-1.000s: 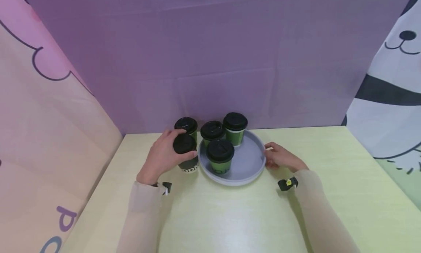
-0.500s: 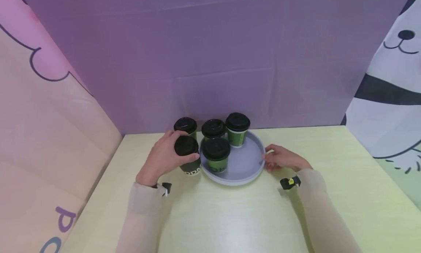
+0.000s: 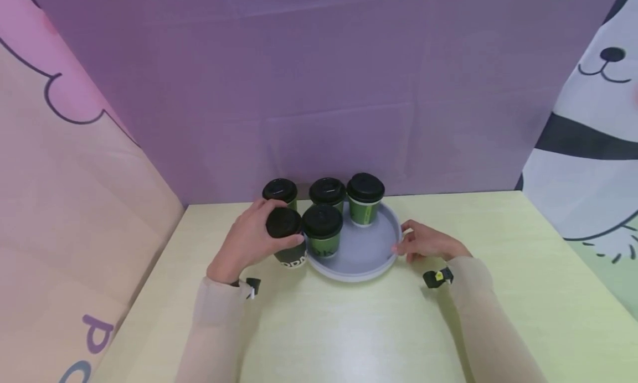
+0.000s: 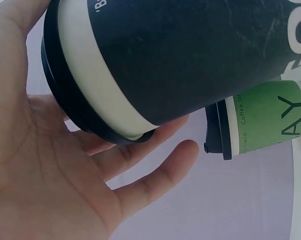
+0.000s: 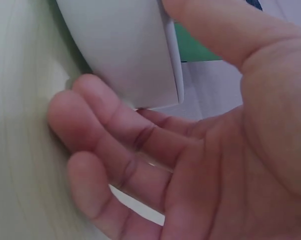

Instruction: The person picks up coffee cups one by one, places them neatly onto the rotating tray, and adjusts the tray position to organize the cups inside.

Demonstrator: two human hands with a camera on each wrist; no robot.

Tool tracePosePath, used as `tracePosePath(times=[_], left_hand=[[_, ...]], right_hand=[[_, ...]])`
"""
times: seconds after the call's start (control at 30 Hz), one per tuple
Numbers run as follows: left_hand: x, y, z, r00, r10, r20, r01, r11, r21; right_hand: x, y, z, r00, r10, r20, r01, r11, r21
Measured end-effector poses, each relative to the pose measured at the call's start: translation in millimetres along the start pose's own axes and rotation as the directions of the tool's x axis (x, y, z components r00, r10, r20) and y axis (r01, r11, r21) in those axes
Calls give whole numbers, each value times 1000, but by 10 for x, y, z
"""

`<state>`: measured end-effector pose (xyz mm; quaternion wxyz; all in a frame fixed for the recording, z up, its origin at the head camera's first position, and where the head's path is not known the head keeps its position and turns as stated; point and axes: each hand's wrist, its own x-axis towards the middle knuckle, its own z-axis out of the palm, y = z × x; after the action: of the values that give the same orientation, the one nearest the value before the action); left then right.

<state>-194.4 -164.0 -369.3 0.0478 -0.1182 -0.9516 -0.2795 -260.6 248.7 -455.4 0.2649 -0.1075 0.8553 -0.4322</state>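
Two hands work: left hand (image 3: 246, 240) grips dark cup (image 3: 286, 236) at tray's (image 3: 371, 264) nine o'clock; right hand (image 3: 426, 242) pinches the three o'clock rim; lifting it over the rim likely comes next.

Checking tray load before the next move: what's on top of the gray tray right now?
Three lidded green cups stand on the gray tray. The left hand grips a dark cup at its left edge; that cup's base is hidden.

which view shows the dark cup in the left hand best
The left wrist view: the dark cup fills it, its lid against the left hand. The head view shows it small beside the tray. The right wrist view misses it.
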Motion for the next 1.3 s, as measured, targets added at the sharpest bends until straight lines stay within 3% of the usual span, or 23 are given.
tracePosePath(times=[0.2,0.33,0.47,0.6,1.0,1.3], left_hand=[[2,-6,11,1000,-1,3,1,1000,3],[10,-13,17,1000,4,0,-4,1000,3],[12,-14,17,1000,3,1,-3,1000,0],[9,-7,14,1000,6,3,-6,1000,-2],[-11,39,-13,1000,14,13,-14,1000,-4],[-32,80,-23,1000,24,16,-24,1000,6]], right_hand=[[-5,-8,19,1000,8,-18,-8,1000,-17],[27,-1,37,991,-17,-129,12,999,-38],[88,14,73,964,-12,-265,-1,999,-49],[136,24,116,950,1,-313,-17,999,-48],[160,1,135,953,-14,-302,-18,995,-101],[92,-60,87,974,-29,-226,1,992,-126]])
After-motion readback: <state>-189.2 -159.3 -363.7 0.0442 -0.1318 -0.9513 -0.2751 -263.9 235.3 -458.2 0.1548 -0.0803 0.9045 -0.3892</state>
